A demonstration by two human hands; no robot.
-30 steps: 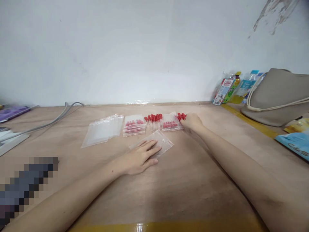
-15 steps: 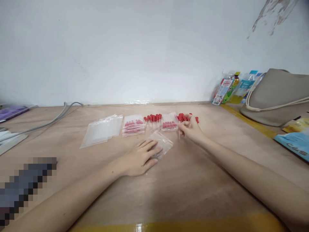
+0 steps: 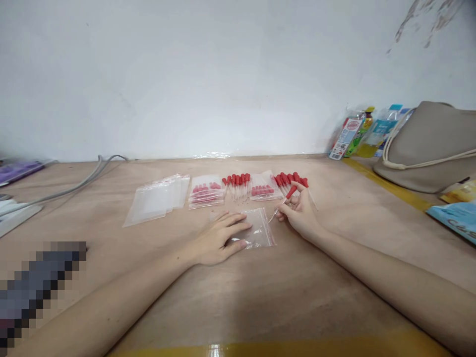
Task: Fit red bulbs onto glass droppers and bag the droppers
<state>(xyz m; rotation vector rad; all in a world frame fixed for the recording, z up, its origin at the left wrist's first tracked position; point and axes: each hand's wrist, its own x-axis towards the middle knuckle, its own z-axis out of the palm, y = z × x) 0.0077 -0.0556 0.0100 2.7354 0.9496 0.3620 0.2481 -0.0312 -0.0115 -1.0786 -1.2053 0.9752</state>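
My left hand lies with its fingers spread on a clear zip bag, its zip edge facing right. A dropper with a red rubber bulb and a thin clear stem is pinched in my right hand; its tip points down-left beside the bag's zip edge. Just behind that hand lie several more red-bulbed droppers. Another group of droppers rests further left. Between the two groups sits a filled zip bag of droppers, and left of them a stack of filled bags.
Flat zip bags lie fanned out on the left of the table. A grey cable and a pixelated dark object are at far left. Drink packages, a grey bag and a blue packet stand or lie at right.
My right hand has lifted a dropper from the right group and brought it toward the bag. The bag under my left hand has turned, its zip edge now facing right.
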